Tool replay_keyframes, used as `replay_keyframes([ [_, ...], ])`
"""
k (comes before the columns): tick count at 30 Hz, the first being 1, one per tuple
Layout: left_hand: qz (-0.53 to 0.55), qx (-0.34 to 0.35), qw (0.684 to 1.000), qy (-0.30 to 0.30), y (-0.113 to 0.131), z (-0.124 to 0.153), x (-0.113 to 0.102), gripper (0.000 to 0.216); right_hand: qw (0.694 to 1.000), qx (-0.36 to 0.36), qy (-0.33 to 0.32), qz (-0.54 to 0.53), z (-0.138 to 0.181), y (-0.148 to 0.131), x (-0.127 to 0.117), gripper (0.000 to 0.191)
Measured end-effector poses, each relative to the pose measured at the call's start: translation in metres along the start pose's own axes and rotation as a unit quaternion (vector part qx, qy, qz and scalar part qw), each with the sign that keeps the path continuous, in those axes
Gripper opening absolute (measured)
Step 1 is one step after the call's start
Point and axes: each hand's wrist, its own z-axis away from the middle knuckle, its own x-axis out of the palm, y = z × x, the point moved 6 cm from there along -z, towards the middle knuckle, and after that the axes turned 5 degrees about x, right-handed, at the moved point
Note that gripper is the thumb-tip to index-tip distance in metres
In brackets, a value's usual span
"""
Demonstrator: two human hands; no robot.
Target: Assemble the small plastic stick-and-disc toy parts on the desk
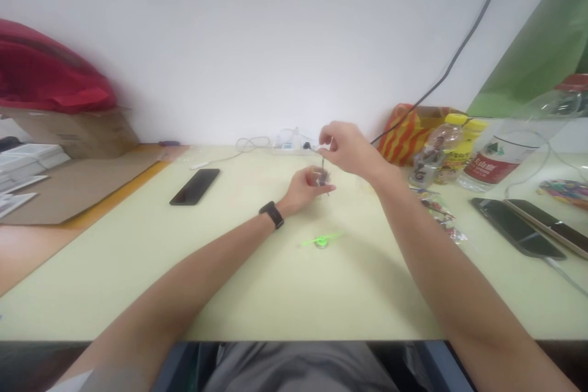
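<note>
My left hand (304, 190), with a black watch (272, 215) at its wrist, is closed around a small dark piece (321, 179) above the middle of the table. Its fingers partly hide that piece, and its kind is too blurred to tell. Directly above, my right hand (348, 146) is pinched, thumb and fingers together. A thin dark strand or rod (323, 163) runs from the pinch down to the small piece. On the table below both hands lies a bright green thin piece (322, 240) with a round middle and narrow arms.
A black phone (195, 187) lies to the left. At the right stand a clear bottle (438, 150), a large bottle (491, 162) and an orange striped bag (399, 135), with phones (517, 226) nearer. A power strip (289, 146) is by the wall; a cardboard box (76, 131) stands far left.
</note>
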Motion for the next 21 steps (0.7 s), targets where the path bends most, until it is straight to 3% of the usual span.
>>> replay_keyframes([
  [4,0.022,-0.016,1.000,0.006,-0.002,0.000,0.000,0.048,0.999,0.017,-0.010,-0.026,0.003,0.001,-0.003,0.011],
  [6,0.065,-0.037,0.996,0.037,-0.008,-0.004,-0.006,0.048,0.998,0.019,-0.023,-0.048,0.005,-0.003,-0.008,0.015],
  [8,0.124,-0.058,0.987,0.087,-0.015,-0.008,-0.015,0.047,0.994,0.017,-0.080,-0.069,0.008,-0.008,-0.008,0.018],
  [10,0.150,-0.068,0.978,0.125,-0.022,-0.012,-0.025,0.046,0.978,0.005,-0.194,-0.081,0.012,-0.014,0.003,0.020],
  [12,0.149,-0.076,0.975,0.146,-0.027,-0.014,-0.032,0.047,0.938,-0.017,-0.337,-0.084,0.021,-0.020,0.022,0.020],
  [16,0.132,-0.083,0.974,0.167,-0.032,-0.012,-0.038,0.051,0.808,0.015,-0.588,-0.027,0.051,-0.024,0.075,0.035],
  [18,0.124,-0.076,0.974,0.171,-0.032,-0.011,-0.037,0.052,0.754,0.043,-0.654,0.038,0.064,-0.022,0.098,0.039],
  [21,0.108,-0.061,0.978,0.169,-0.030,-0.010,-0.036,0.053,0.751,0.051,-0.653,0.083,0.066,-0.023,0.113,0.033],
])
